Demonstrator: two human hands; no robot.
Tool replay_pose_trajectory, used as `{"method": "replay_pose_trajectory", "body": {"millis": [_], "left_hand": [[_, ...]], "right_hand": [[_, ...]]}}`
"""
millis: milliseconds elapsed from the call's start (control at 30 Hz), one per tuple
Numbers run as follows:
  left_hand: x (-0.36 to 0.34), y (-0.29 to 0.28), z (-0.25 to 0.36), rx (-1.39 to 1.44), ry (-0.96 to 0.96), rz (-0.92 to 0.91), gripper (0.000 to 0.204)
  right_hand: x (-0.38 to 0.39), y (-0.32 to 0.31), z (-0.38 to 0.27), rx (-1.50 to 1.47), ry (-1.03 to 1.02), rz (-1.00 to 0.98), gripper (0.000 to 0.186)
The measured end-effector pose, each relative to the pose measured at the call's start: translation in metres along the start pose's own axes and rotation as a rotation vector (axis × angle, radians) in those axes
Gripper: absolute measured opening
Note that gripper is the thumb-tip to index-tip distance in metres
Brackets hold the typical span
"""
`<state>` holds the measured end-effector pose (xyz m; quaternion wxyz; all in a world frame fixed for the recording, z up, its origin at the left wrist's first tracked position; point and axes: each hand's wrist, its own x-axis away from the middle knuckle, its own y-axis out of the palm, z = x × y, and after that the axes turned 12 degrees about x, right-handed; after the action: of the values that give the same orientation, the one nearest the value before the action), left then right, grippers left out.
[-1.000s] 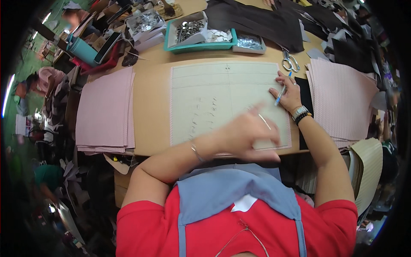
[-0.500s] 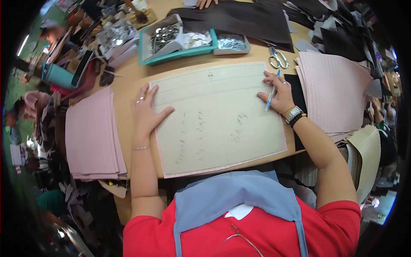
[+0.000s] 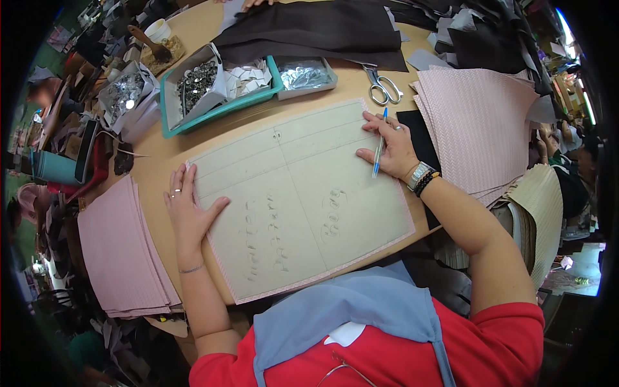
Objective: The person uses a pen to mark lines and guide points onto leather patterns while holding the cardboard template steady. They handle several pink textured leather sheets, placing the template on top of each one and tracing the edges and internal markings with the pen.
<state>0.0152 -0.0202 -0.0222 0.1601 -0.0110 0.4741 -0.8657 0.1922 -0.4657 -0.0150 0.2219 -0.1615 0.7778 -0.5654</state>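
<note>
A pale card pattern [image 3: 296, 245] with drawn lines and handwriting lies over a pink textured sheet [image 3: 409, 229], whose edge shows around it. My left hand [image 3: 193, 206] rests at the card's left edge, thumb and fingers spread. My right hand [image 3: 393, 151] rests at the upper right of the card with a blue-capped pen [image 3: 375, 169] held among its fingers. Steel scissors [image 3: 385, 90] lie just above it, and a black piece [image 3: 419, 122] lies beside it.
Pink sheet stacks stand left [image 3: 116, 245] and right [image 3: 474, 129]. Behind are a teal tray [image 3: 169, 121] of small parts, more boxes [image 3: 126, 97], dark material [image 3: 309, 32] and another person's hand [image 3: 258, 4]. A cream stack [image 3: 535, 213] is at right.
My left hand has moved from over the card's right part to its left edge. My view has turned, and the card now appears more tilted, its left side lower.
</note>
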Motion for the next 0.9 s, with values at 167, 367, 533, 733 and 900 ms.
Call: {"method": "replay_pose_trajectory", "body": {"millis": [167,367,533,733,900], "left_hand": [[-0.002,-0.001,0.002,0.006,0.008,0.001,0.101],[0.000,-0.003,-0.002,-0.002,0.021,0.005,0.103],[0.002,-0.003,0.003,-0.055,-0.018,0.022,0.103],[0.007,-0.006,0.002,0.001,-0.026,0.015,0.106],[0.003,-0.005,-0.001,0.015,-0.025,0.006,0.107]], "right_hand": [[-0.003,0.002,0.003,0.010,0.006,0.004,0.058],[-0.007,0.004,0.001,0.006,-0.010,0.016,0.058],[-0.008,0.001,-0.002,-0.116,-0.055,0.083,0.053],[-0.005,0.005,-0.004,-0.087,-0.085,0.079,0.050],[-0.010,0.005,-0.004,-0.140,-0.092,0.076,0.049]]}}
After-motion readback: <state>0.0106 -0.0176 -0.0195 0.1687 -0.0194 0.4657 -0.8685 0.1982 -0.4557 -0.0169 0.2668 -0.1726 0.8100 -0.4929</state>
